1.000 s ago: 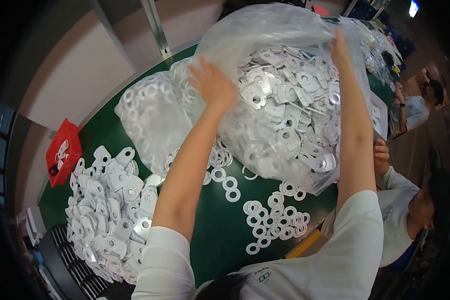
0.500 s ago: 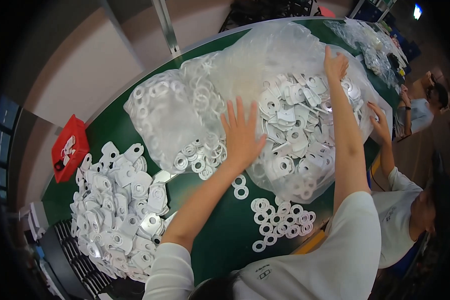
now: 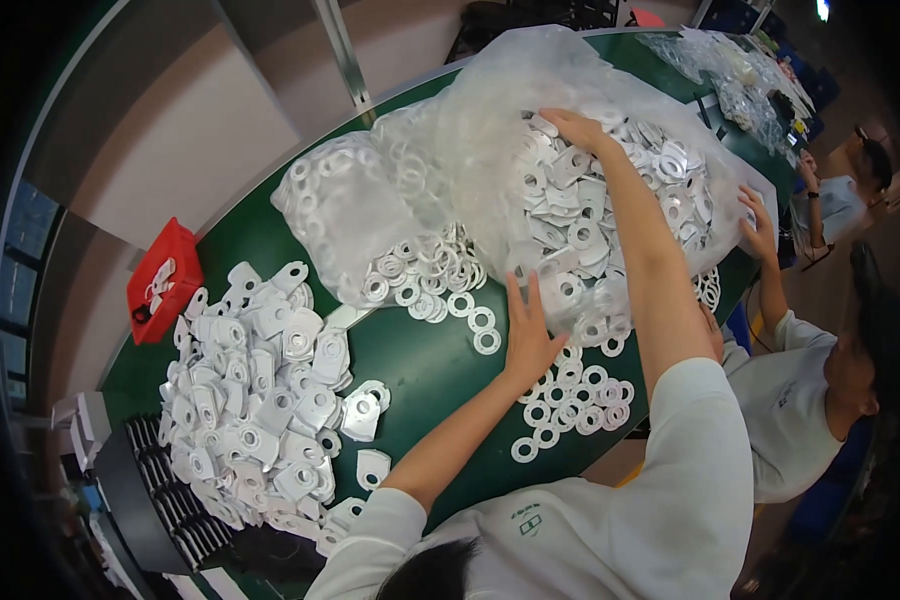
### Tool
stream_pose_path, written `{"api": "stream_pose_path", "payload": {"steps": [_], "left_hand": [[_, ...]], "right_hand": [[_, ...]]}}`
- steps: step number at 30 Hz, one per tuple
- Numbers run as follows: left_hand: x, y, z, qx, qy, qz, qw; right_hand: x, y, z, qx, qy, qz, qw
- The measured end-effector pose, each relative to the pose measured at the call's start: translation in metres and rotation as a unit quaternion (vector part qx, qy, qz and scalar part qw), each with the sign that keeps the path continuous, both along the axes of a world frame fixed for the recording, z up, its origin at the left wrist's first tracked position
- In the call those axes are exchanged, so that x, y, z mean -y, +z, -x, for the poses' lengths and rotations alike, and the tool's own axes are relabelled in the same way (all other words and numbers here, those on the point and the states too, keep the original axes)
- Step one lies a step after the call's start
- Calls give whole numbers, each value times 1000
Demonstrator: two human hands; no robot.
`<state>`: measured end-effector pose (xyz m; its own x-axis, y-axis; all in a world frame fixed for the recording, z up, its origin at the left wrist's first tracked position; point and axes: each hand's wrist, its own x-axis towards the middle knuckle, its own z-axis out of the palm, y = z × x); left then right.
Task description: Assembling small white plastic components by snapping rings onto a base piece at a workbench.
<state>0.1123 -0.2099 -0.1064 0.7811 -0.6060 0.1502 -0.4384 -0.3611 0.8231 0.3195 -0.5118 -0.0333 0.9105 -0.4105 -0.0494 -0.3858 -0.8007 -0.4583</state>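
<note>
A large clear plastic bag (image 3: 490, 75) lies on its side, full of white flat tab-shaped parts with round holes (image 3: 580, 205). My right hand (image 3: 578, 130) reaches across it, fingers stretched leftward over the parts at its far opening; the fingertips are partly hard to make out. By the bag's near left edge, my left hand (image 3: 528, 338) has its fingers spread against the plastic, beside loose white rings (image 3: 570, 400) on the green table (image 3: 420, 365). A second clear bag (image 3: 345, 225), holding white rings, lies to the left, with several rings spilled at its mouth.
A big heap of white tab parts (image 3: 260, 400) covers the table's left side. Behind it stands a red bin (image 3: 165, 280); a black slatted rack (image 3: 160, 490) is at the near left. At right, a co-worker's hand (image 3: 758, 225) touches the large bag. Crumpled plastic (image 3: 740, 80) lies far right.
My right hand has moved left across the large bag's opening. My left hand has come down toward the bag's near edge. More loose rings and tab parts show on the table.
</note>
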Motion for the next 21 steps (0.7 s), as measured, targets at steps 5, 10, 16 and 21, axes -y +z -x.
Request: {"api": "stream_pose_path", "payload": {"steps": [5,10,16,21], "left_hand": [[-2,-1,-4,-78,33,73,994],[-2,-6,-1,15,70,45,996],[-14,8,-10,80,102,4,992],[-10,24,-43,188,203,151,949]], "right_hand": [[-6,-11,48,-57,96,-53,992],[-28,-9,108,10,216,24,976],[-22,10,157,41,291,180,939],[3,17,159,-21,182,234,955]]}}
